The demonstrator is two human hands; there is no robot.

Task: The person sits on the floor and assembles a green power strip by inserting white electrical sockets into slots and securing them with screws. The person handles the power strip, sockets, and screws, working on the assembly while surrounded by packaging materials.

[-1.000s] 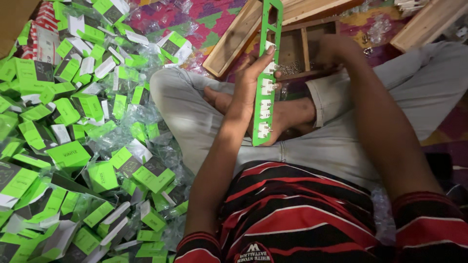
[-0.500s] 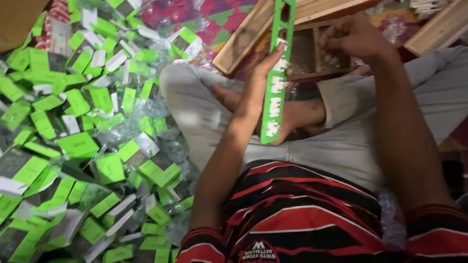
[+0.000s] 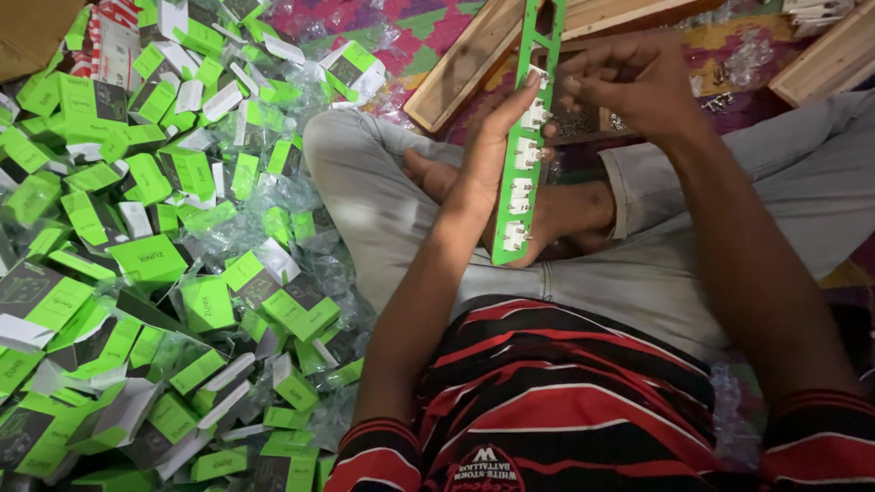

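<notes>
**Green strip steadied in one hand, worked by the other**

The left hand (image 3: 497, 159) has its grip wrapped along a long green strip (image 3: 527, 155), palm behind it and fingers lying flat up its length, so the strip stands nearly upright over the lap with its face turned toward the wearer. The right hand (image 3: 633, 82) meets it near the upper part, fingertips (image 3: 574, 84) bunched together at the strip's edge beside one of the small white parts (image 3: 519, 187) seated in a row down the green face; whether those fingertips pinch a loose piece cannot be told. Held this way, the strip's lower end rests just above a bare foot (image 3: 574, 210), which appears to brace it, while the upper end reaches past the top of the frame.

The person sits cross-legged on the floor in grey trousers (image 3: 638, 282) and a red-and-black striped shirt (image 3: 565, 401). Just beyond the hands lies a shallow wooden tray (image 3: 456, 77) with small metal bits scattered inside it, close enough to reach without leaning. To the left, a deep heap of small green-and-white boxes (image 3: 155, 255) spreads across the floor, mixed with crumpled clear plastic wrappers (image 3: 301, 196). A patterned mat (image 3: 410, 18) in pink and green shows beneath the tray, and a second wooden frame (image 3: 825, 59) sits at the far right.
</notes>
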